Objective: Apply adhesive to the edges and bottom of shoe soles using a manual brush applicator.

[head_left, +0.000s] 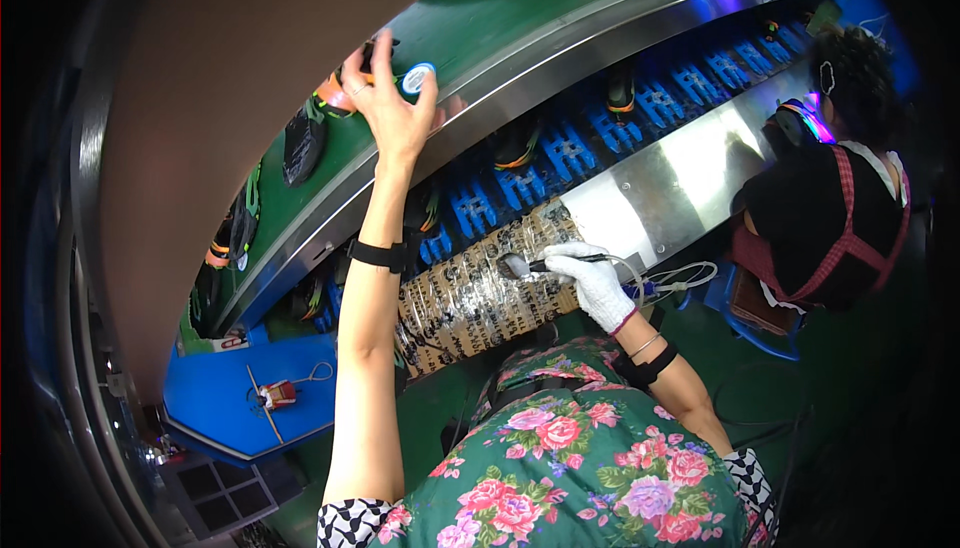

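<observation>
My bare left hand reaches over the green conveyor belt, fingers spread at a dark shoe with an orange and green sole. The hand partly hides that shoe, and whether the fingertips touch it is unclear. Beside the thumb shows a round blue-and-white disc. In a white knit glove, my right hand is closed around a black-handled brush. Its pale bristles are over the brown, tape-covered work surface in front of me.
Blue racks run below the belt's metal edge, some holding shoes. More dark shoes sit on the belt at left. A small red container and a thin stick lie on a blue table. At right, a person sits by the metal ledge.
</observation>
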`<action>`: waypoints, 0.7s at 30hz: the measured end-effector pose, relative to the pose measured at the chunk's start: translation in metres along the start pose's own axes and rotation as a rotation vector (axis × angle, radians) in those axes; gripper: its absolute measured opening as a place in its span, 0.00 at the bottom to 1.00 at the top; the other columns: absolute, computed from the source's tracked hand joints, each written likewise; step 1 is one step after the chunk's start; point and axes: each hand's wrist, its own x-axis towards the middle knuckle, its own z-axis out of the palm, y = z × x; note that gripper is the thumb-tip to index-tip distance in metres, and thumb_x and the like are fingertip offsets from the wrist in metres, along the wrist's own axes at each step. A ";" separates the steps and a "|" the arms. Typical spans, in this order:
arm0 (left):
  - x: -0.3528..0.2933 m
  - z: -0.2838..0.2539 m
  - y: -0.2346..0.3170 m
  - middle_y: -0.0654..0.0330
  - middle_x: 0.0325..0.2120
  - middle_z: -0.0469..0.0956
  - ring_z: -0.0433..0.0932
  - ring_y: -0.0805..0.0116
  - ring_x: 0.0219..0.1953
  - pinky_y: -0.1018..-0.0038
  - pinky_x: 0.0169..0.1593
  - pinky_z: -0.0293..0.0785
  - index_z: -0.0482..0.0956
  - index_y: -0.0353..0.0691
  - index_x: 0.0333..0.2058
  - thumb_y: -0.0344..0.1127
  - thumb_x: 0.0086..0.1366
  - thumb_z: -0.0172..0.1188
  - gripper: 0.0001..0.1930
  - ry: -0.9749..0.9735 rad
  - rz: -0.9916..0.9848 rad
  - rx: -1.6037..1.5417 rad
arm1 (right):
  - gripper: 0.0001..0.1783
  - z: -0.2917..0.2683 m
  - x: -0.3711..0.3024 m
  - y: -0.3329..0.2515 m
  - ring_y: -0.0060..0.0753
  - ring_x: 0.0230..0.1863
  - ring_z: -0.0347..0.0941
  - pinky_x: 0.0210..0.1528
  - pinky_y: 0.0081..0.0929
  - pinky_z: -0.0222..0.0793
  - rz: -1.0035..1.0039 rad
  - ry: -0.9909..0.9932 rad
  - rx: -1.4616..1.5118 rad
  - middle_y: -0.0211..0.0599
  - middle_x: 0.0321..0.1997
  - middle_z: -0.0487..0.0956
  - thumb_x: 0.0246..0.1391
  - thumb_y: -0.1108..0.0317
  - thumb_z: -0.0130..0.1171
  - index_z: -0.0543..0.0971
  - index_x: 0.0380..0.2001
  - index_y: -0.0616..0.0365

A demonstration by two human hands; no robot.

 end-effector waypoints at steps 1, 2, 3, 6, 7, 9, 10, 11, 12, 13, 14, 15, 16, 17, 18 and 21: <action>0.005 0.005 0.004 0.40 0.63 0.60 0.62 0.42 0.64 0.54 0.68 0.61 0.70 0.46 0.66 0.39 0.53 0.74 0.40 -0.093 0.028 -0.025 | 0.12 0.001 0.001 0.000 0.25 0.38 0.82 0.40 0.20 0.77 -0.005 -0.003 -0.013 0.38 0.40 0.87 0.54 0.75 0.67 0.85 0.43 0.65; 0.013 0.008 0.014 0.40 0.62 0.64 0.65 0.42 0.64 0.54 0.67 0.63 0.73 0.46 0.64 0.40 0.53 0.74 0.38 -0.180 0.042 -0.065 | 0.11 0.001 0.003 0.002 0.25 0.38 0.82 0.39 0.21 0.77 0.009 -0.016 -0.004 0.38 0.40 0.87 0.54 0.76 0.67 0.86 0.42 0.65; 0.023 0.013 0.025 0.40 0.62 0.64 0.65 0.42 0.64 0.54 0.67 0.63 0.73 0.46 0.64 0.40 0.53 0.74 0.38 -0.181 0.048 -0.077 | 0.10 0.003 -0.001 -0.004 0.26 0.39 0.83 0.42 0.21 0.78 0.030 -0.002 -0.024 0.39 0.41 0.87 0.54 0.76 0.67 0.86 0.41 0.65; 0.051 0.032 0.043 0.45 0.64 0.63 0.64 0.44 0.66 0.48 0.65 0.61 0.67 0.47 0.68 0.44 0.56 0.69 0.40 -0.454 0.107 -0.014 | 0.10 -0.002 -0.001 0.005 0.23 0.38 0.81 0.39 0.19 0.75 0.017 -0.027 0.028 0.36 0.40 0.86 0.56 0.75 0.66 0.86 0.42 0.63; 0.066 0.045 0.043 0.47 0.65 0.64 0.65 0.46 0.66 0.47 0.65 0.62 0.64 0.47 0.69 0.45 0.57 0.69 0.41 -0.493 0.060 -0.071 | 0.10 -0.003 0.000 0.006 0.24 0.38 0.81 0.40 0.20 0.76 0.000 -0.026 0.047 0.36 0.40 0.86 0.55 0.75 0.67 0.86 0.42 0.64; 0.093 0.070 0.039 0.52 0.69 0.61 0.65 0.49 0.69 0.42 0.66 0.60 0.58 0.48 0.72 0.45 0.60 0.67 0.44 -0.573 0.006 -0.114 | 0.11 -0.004 -0.001 0.005 0.25 0.38 0.81 0.42 0.21 0.75 0.011 -0.005 0.062 0.36 0.40 0.86 0.55 0.75 0.67 0.86 0.42 0.64; 0.105 0.085 0.040 0.48 0.68 0.63 0.70 0.49 0.64 0.52 0.63 0.66 0.57 0.43 0.72 0.44 0.62 0.67 0.43 -0.570 0.015 -0.077 | 0.11 -0.009 -0.002 0.006 0.25 0.39 0.81 0.43 0.22 0.75 0.005 0.001 0.056 0.36 0.40 0.87 0.54 0.74 0.67 0.86 0.41 0.63; 0.115 0.106 0.039 0.44 0.66 0.65 0.74 0.50 0.59 0.62 0.61 0.72 0.56 0.38 0.72 0.42 0.63 0.67 0.43 -0.564 0.027 -0.045 | 0.11 -0.011 -0.004 0.003 0.25 0.40 0.81 0.42 0.22 0.75 0.010 0.019 0.069 0.36 0.41 0.87 0.54 0.74 0.67 0.86 0.41 0.63; 0.125 0.120 0.035 0.44 0.66 0.65 0.74 0.50 0.59 0.62 0.61 0.72 0.56 0.38 0.72 0.42 0.63 0.67 0.43 -0.554 0.043 -0.047 | 0.10 -0.015 -0.006 0.002 0.26 0.41 0.82 0.45 0.23 0.76 0.012 0.030 0.065 0.37 0.41 0.87 0.54 0.75 0.67 0.86 0.41 0.64; 0.134 0.133 0.031 0.43 0.67 0.63 0.72 0.50 0.61 0.62 0.63 0.71 0.53 0.37 0.73 0.42 0.64 0.66 0.44 -0.571 0.035 -0.089 | 0.10 -0.020 -0.008 0.002 0.27 0.42 0.82 0.49 0.24 0.77 0.012 0.043 0.062 0.38 0.41 0.87 0.54 0.75 0.67 0.86 0.40 0.65; 0.143 0.148 0.027 0.42 0.68 0.62 0.70 0.50 0.64 0.63 0.64 0.71 0.51 0.36 0.74 0.42 0.65 0.65 0.45 -0.590 0.030 -0.138 | 0.10 -0.025 -0.009 0.005 0.27 0.42 0.82 0.49 0.25 0.77 -0.020 0.053 0.078 0.37 0.41 0.87 0.54 0.76 0.67 0.86 0.40 0.64; 0.155 0.157 0.021 0.40 0.70 0.58 0.65 0.50 0.69 0.65 0.66 0.69 0.46 0.35 0.74 0.41 0.66 0.64 0.46 -0.657 -0.013 -0.158 | 0.09 -0.027 -0.012 0.004 0.27 0.43 0.82 0.50 0.25 0.77 -0.018 0.041 0.088 0.37 0.41 0.87 0.54 0.76 0.68 0.86 0.40 0.65; 0.162 0.161 -0.004 0.42 0.66 0.64 0.69 0.52 0.65 0.66 0.63 0.70 0.52 0.34 0.73 0.41 0.66 0.65 0.43 -0.621 0.009 -0.074 | 0.09 -0.025 -0.013 0.004 0.27 0.43 0.82 0.51 0.25 0.77 -0.011 0.019 0.094 0.37 0.41 0.86 0.54 0.76 0.68 0.86 0.40 0.65; 0.167 0.164 -0.023 0.43 0.63 0.69 0.73 0.54 0.62 0.67 0.61 0.71 0.59 0.34 0.71 0.41 0.66 0.65 0.40 -0.595 0.028 -0.001 | 0.09 -0.024 -0.017 0.005 0.28 0.43 0.82 0.51 0.25 0.77 0.003 0.012 0.103 0.38 0.42 0.86 0.54 0.75 0.68 0.86 0.40 0.65; 0.172 0.167 -0.023 0.43 0.63 0.69 0.73 0.54 0.62 0.67 0.61 0.71 0.59 0.34 0.71 0.41 0.66 0.65 0.40 -0.598 0.045 -0.018 | 0.09 -0.028 -0.020 0.001 0.28 0.43 0.82 0.51 0.26 0.77 0.015 0.023 0.095 0.39 0.42 0.86 0.55 0.76 0.68 0.86 0.40 0.66; 0.161 0.158 -0.015 0.61 0.31 0.83 0.80 0.72 0.37 0.74 0.46 0.73 0.86 0.33 0.42 0.46 0.62 0.70 0.20 -0.510 -0.051 -0.173 | 0.10 -0.033 -0.023 -0.010 0.28 0.44 0.82 0.52 0.25 0.77 0.018 0.043 0.126 0.39 0.42 0.86 0.54 0.76 0.68 0.85 0.40 0.66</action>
